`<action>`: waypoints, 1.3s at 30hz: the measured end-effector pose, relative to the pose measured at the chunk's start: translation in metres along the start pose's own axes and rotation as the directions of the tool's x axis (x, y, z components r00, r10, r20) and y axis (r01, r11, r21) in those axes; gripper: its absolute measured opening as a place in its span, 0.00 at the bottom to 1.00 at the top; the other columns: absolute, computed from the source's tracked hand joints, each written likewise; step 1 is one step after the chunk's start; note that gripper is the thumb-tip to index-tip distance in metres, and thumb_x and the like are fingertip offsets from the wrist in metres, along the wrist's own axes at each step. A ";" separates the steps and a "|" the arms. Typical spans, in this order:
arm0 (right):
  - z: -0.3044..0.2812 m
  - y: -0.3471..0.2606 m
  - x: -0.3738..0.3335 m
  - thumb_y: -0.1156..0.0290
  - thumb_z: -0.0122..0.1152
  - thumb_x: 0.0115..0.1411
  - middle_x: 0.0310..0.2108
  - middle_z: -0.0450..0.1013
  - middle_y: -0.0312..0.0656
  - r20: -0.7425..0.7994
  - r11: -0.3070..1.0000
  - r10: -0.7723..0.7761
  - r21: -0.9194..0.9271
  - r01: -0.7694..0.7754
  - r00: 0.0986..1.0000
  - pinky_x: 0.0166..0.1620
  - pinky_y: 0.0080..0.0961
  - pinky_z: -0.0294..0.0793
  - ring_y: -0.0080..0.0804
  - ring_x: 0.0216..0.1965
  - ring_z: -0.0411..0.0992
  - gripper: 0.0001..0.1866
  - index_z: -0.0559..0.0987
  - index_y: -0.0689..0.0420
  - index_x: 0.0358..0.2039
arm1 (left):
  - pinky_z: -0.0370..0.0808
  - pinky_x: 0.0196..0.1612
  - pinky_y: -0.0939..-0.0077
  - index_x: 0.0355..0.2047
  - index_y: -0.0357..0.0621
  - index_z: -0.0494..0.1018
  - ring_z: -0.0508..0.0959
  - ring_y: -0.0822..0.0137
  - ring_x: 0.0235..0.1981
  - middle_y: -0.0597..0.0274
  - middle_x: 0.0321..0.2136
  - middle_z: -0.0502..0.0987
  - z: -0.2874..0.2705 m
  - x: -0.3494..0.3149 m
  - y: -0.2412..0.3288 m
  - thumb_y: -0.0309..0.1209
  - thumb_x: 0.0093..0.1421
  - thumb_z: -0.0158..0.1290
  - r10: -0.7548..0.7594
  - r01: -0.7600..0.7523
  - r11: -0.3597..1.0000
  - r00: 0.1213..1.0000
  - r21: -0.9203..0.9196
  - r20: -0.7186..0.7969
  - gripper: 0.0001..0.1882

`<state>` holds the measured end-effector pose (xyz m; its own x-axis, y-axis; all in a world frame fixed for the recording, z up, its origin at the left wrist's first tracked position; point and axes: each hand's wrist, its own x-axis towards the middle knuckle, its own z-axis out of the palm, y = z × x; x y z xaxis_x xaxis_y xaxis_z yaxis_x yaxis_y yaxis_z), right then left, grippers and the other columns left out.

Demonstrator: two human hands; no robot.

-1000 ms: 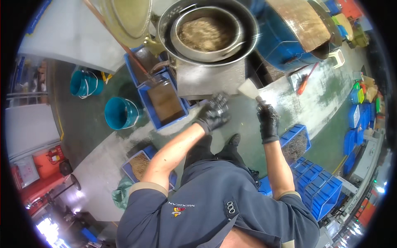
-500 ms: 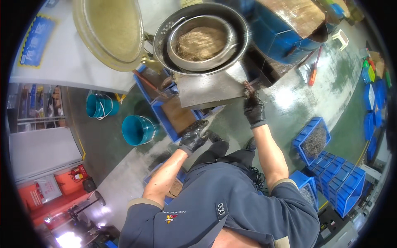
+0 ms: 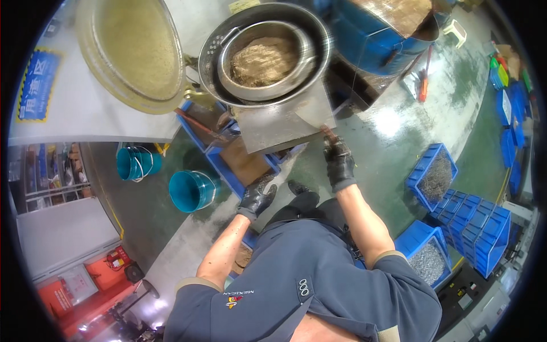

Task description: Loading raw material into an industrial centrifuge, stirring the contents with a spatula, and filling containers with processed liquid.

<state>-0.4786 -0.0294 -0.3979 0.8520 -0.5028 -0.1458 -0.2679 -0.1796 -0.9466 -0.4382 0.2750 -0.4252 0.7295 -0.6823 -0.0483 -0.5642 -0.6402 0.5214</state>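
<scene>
My right hand (image 3: 338,164), in a dark glove, is closed around the brownish handle of what looks like a scraper (image 3: 313,118). Its flat blade lies over the front right part of a grey metal plate (image 3: 273,130). Lower and to the left, my gloved left hand (image 3: 257,196) is held open, thumb apart from the fingers, with nothing visible in it. It hovers by the near end of a blue bin (image 3: 227,175) with a brown surface inside. Behind the plate stands a round metal drum (image 3: 206,71); a steel bowl inside it (image 3: 268,93) surrounds a brown, wet-looking mass (image 3: 265,60).
A large yellowish round lid (image 3: 134,48) stands raised at the far left. Two teal buckets (image 3: 185,192) are on the floor to the left. A blue barrel (image 3: 364,43) is at the far right. Blue crates of grey metal bits (image 3: 413,236) and stacked crates (image 3: 476,228) lie right.
The whole view has shifted a little. My right hand and the scraper have moved slightly left and toward me relative to the plate's edge. My left thumb now stands out from the fingers.
</scene>
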 end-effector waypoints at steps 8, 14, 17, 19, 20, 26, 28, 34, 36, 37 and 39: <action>0.037 0.014 0.015 0.66 0.45 0.69 0.51 0.70 0.34 0.037 0.564 0.119 0.820 -0.098 0.992 0.42 0.12 0.67 0.17 0.39 0.67 0.18 0.71 0.57 0.55 | 0.73 0.50 0.64 0.46 0.42 0.74 0.76 0.51 0.47 0.49 0.45 0.76 -0.024 0.006 0.008 0.31 0.57 0.53 -0.106 0.103 0.976 0.994 -0.190 -0.006 0.15; 0.024 0.021 0.003 0.60 0.46 0.68 0.60 0.63 0.35 0.220 0.155 0.117 0.959 -0.237 0.968 0.42 0.08 0.68 0.15 0.42 0.66 0.24 0.67 0.62 0.58 | 0.73 0.48 0.62 0.46 0.44 0.74 0.76 0.48 0.44 0.48 0.42 0.77 -0.009 -0.004 -0.015 0.36 0.58 0.52 -0.175 0.175 0.963 0.984 -0.207 0.017 0.17; 0.010 0.013 -0.025 0.64 0.51 0.65 0.51 0.67 0.35 0.249 0.213 0.189 0.934 -0.287 0.950 0.40 0.09 0.70 0.17 0.40 0.68 0.22 0.68 0.60 0.56 | 0.73 0.47 0.61 0.45 0.43 0.74 0.76 0.47 0.43 0.47 0.42 0.77 -0.007 -0.012 -0.021 0.36 0.58 0.53 -0.231 0.227 0.947 0.973 -0.228 0.009 0.17; 0.009 0.005 -0.031 0.67 0.59 0.60 0.39 0.71 0.36 0.278 0.177 0.375 0.915 -0.362 0.884 0.37 0.14 0.73 0.23 0.37 0.70 0.17 0.71 0.57 0.49 | 0.74 0.46 0.61 0.44 0.43 0.74 0.77 0.47 0.43 0.47 0.42 0.77 -0.012 -0.015 -0.018 0.37 0.58 0.53 -0.290 0.286 0.922 0.957 -0.259 0.026 0.17; 0.015 0.003 -0.028 0.67 0.59 0.60 0.39 0.71 0.36 0.272 0.178 0.378 0.916 -0.358 0.885 0.37 0.14 0.73 0.23 0.37 0.70 0.17 0.71 0.57 0.49 | 0.74 0.46 0.61 0.44 0.42 0.75 0.77 0.47 0.43 0.47 0.42 0.77 -0.015 -0.016 -0.018 0.37 0.58 0.53 -0.282 0.280 0.930 0.959 -0.236 0.026 0.16; 0.048 0.029 -0.004 0.59 0.47 0.68 0.61 0.61 0.36 0.230 0.216 0.108 0.944 -0.248 0.967 0.46 0.08 0.69 0.15 0.47 0.67 0.27 0.61 0.60 0.62 | 0.73 0.48 0.63 0.45 0.41 0.74 0.76 0.48 0.44 0.47 0.43 0.77 -0.008 -0.014 -0.032 0.38 0.59 0.51 -0.253 0.263 0.955 0.963 -0.140 0.089 0.17; 0.037 0.024 -0.012 0.58 0.49 0.66 0.46 0.73 0.36 0.343 0.022 0.116 0.937 -0.347 0.932 0.33 0.06 0.71 0.15 0.41 0.72 0.24 0.65 0.54 0.60 | 0.73 0.49 0.65 0.46 0.40 0.74 0.76 0.50 0.46 0.48 0.44 0.77 -0.008 -0.009 -0.033 0.38 0.60 0.50 -0.255 0.266 0.954 0.963 -0.141 0.090 0.18; -0.020 -0.076 0.040 0.61 0.48 0.66 0.39 0.75 0.34 0.061 0.974 -0.145 0.182 0.132 0.987 0.39 0.13 0.71 0.16 0.42 0.71 0.20 0.70 0.55 0.56 | 0.73 0.50 0.64 0.48 0.41 0.73 0.76 0.51 0.47 0.47 0.45 0.76 -0.007 -0.001 -0.042 0.34 0.62 0.47 -0.266 0.261 0.946 0.964 -0.193 -0.001 0.17; -0.037 -0.098 0.088 0.64 0.47 0.65 0.41 0.76 0.36 0.118 0.840 0.068 0.529 -0.121 0.991 0.41 0.17 0.70 0.18 0.40 0.71 0.18 0.74 0.58 0.51 | 0.73 0.48 0.64 0.47 0.41 0.73 0.76 0.51 0.46 0.48 0.44 0.77 -0.018 0.010 -0.040 0.32 0.62 0.47 -0.242 0.237 0.951 0.970 -0.199 -0.003 0.15; -0.039 -0.129 0.111 0.62 0.47 0.66 0.39 0.76 0.37 0.122 0.912 -0.129 0.404 0.070 0.984 0.40 0.16 0.70 0.21 0.36 0.71 0.18 0.77 0.61 0.46 | 0.74 0.46 0.64 0.46 0.38 0.74 0.78 0.51 0.43 0.49 0.43 0.78 -0.019 0.011 -0.044 0.30 0.62 0.48 -0.212 0.177 0.958 0.967 -0.225 -0.140 0.14; -0.033 -0.129 0.163 0.65 0.53 0.64 0.36 0.77 0.38 0.036 0.940 -0.140 0.319 0.121 0.990 0.38 0.18 0.71 0.22 0.33 0.71 0.15 0.78 0.61 0.45 | 0.75 0.45 0.65 0.46 0.37 0.74 0.78 0.52 0.42 0.50 0.42 0.78 -0.033 0.028 -0.038 0.29 0.61 0.48 -0.370 0.277 0.893 0.901 -0.354 -0.227 0.14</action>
<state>-0.3201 -0.1163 -0.2904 0.8967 -0.4421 -0.0221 -0.0051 0.0395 -0.9992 -0.3837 0.2916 -0.4185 0.9536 -0.2979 -0.0431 -0.1645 -0.6359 0.7541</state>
